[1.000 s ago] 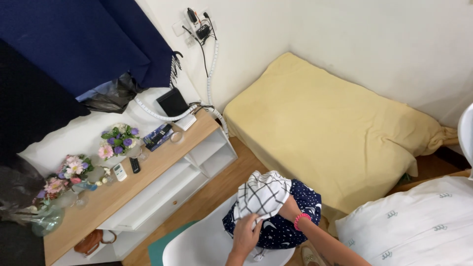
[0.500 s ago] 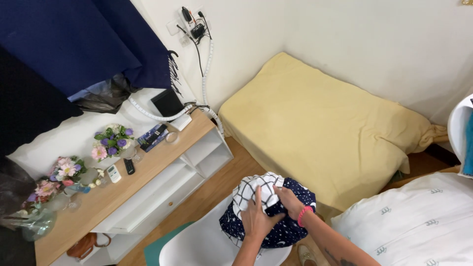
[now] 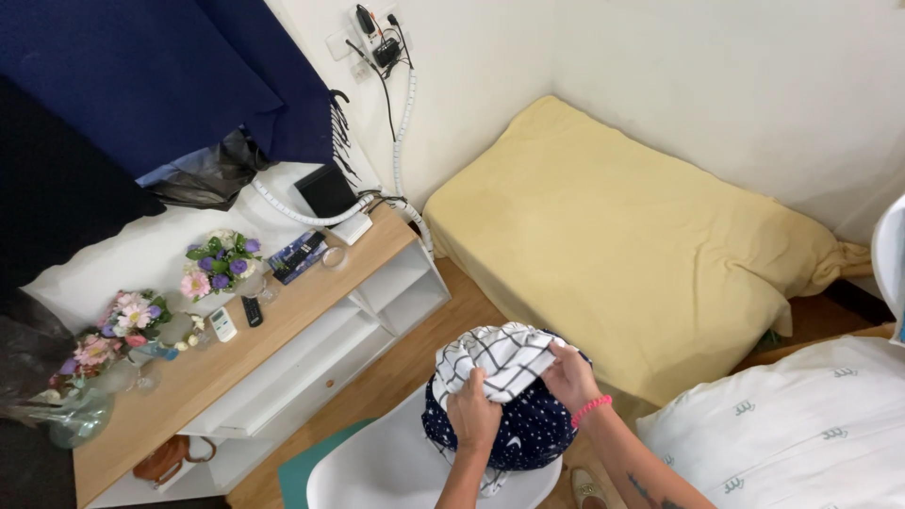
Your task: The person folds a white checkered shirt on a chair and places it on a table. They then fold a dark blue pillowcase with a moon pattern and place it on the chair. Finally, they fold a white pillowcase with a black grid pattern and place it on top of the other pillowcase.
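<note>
Wooden floor (image 3: pixel 401 363), white chair (image 3: pixel 396 471) (seat only), hands (image 3: pixel 473 415) (image 3: pixel 568 375) gripping checked cloth (image 3: pixel 495 358) atop navy bundle (image 3: pixel 523 429).

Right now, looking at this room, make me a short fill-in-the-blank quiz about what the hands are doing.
1. Both hands grip a white cloth with a black ____ pattern.
2. The pink band sits on the ____ wrist.
3. The dark blue bundle rests on a white ____.

Missing words: grid; right; chair

Both forearms are bare, no sleeves; the right hand (image 3: pixel 569 375) has a pink beaded bracelet (image 3: pixel 591 409) at the wrist; a dark tattoo (image 3: pixel 646 490) marks that forearm; the left hand (image 3: pixel 474 418) wears nothing.
</note>
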